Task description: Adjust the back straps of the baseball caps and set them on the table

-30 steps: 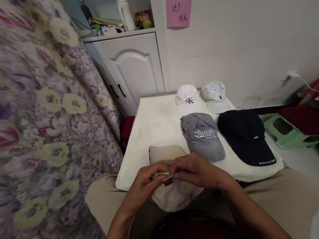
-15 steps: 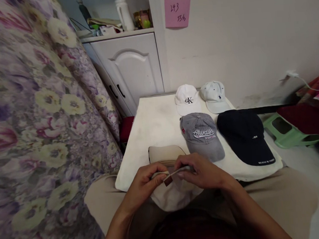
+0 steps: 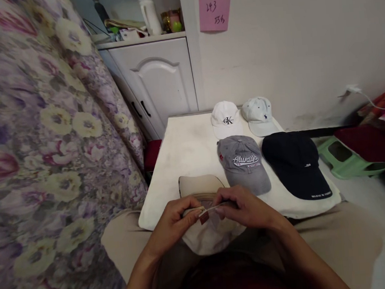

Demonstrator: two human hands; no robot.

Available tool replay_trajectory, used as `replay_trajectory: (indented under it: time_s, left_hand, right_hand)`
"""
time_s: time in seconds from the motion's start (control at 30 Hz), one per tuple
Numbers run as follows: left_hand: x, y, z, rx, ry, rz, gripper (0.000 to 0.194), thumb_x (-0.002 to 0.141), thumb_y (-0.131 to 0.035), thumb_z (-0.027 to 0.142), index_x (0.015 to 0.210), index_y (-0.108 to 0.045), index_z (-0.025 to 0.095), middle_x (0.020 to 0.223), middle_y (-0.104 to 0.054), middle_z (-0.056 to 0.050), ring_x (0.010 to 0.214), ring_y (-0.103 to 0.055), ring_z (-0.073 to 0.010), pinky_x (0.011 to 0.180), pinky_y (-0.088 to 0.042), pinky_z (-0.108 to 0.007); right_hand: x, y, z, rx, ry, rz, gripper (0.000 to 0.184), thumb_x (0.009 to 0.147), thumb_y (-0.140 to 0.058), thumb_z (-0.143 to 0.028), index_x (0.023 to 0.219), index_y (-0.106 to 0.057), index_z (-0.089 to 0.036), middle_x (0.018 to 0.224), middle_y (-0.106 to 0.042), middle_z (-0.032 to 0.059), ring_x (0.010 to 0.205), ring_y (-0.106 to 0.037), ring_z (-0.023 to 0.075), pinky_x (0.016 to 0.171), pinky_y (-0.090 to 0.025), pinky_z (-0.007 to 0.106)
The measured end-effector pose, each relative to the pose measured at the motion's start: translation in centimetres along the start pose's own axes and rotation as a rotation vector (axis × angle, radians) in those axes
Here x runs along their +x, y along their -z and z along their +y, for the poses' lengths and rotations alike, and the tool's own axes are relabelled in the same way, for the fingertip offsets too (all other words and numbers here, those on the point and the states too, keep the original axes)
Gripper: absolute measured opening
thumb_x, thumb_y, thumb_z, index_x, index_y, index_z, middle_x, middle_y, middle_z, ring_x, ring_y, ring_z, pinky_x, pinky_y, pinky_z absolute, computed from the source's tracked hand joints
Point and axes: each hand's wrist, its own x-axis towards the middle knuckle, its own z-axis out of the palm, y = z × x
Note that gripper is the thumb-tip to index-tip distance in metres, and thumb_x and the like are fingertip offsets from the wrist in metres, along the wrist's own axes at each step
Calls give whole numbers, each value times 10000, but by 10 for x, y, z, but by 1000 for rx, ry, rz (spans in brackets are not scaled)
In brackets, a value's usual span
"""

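A beige baseball cap [image 3: 206, 240] lies at the near edge of the table, its brim pointing away from me and its crown toward my lap. My left hand [image 3: 177, 222] pinches one end of the cap's back strap between thumb and fingers. Across from it, my right hand [image 3: 241, 206] grips the other side of the strap. A small reddish-brown tab [image 3: 204, 217] shows between the hands. Close beyond my right hand lies a grey cap [image 3: 243, 164] with white "Always" lettering. How the strap's ends are joined is hidden by my fingers.
A navy cap [image 3: 295, 164], a white cap [image 3: 226, 119] and a pale blue cap [image 3: 258, 116] lie on the cream-covered table [image 3: 185, 140]. A floral curtain [image 3: 51, 152] hangs at left. A green stool [image 3: 345, 158] stands at right, a white cabinet [image 3: 156, 80] behind.
The reddish-brown tab has shifted slightly right and up between my fingers. Both hands keep their pinch on the strap, and the other caps stay in place.
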Motion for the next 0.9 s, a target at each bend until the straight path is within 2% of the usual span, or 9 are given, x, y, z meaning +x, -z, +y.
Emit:
replay_trajectory:
  time_s: [0.17, 0.4, 0.5, 0.67, 0.8, 0.9]
  left_hand:
    - [1, -3, 1, 0, 24, -1, 293, 928, -561, 361, 740, -651, 155, 667, -597, 13, 620, -473, -113, 578, -340, -219]
    - [0, -4, -4, -20, 127, 30, 342, 889, -599, 415, 696, -638, 134, 622, -566, 9, 586, -435, -113, 539, -309, -223]
    - [2, -6, -3, -44, 148, 37, 354, 881, -604, 427, 680, -631, 136, 601, -548, 17, 575, -431, -111, 530, -306, -216]
    - [3, -3, 2, -62, 124, 62, 427, 949, -484, 436, 708, -674, 140, 636, -592, -5, 579, -460, -123, 509, -331, -220]
    - [0, 4, 7, -91, 147, 30, 501, 993, -368, 431, 780, -721, 146, 669, -643, -25, 601, -512, -141, 545, -390, -235]
    - [-2, 4, 7, -38, 103, -1, 358, 962, -474, 388, 857, -730, 162, 758, -670, -22, 683, -558, -148, 610, -415, -231]
  right_hand:
    - [2, -6, 0, 74, 36, -27, 79, 889, -583, -201, 830, -632, -182, 707, -623, -32, 627, -516, 99, 590, -376, 226]
    - [-1, -3, 4, 65, -16, -14, 58, 876, -613, -229, 857, -642, -182, 692, -617, -31, 614, -509, 107, 565, -368, 225]
    - [-1, -3, 3, 72, -2, -27, 108, 897, -586, -233, 819, -640, -180, 680, -626, -25, 601, -507, 107, 570, -369, 230]
    - [-1, -4, 6, 128, 2, -36, 129, 905, -587, -249, 813, -636, -173, 681, -632, -20, 598, -505, 103, 565, -365, 223]
    - [-2, -2, 10, 136, -27, -37, 123, 907, -588, -250, 822, -628, -171, 668, -632, -21, 581, -496, 102, 546, -357, 223]
    - [-3, -3, 11, 146, -47, -48, 116, 911, -585, -248, 832, -626, -172, 677, -633, -19, 583, -497, 104, 536, -357, 225]
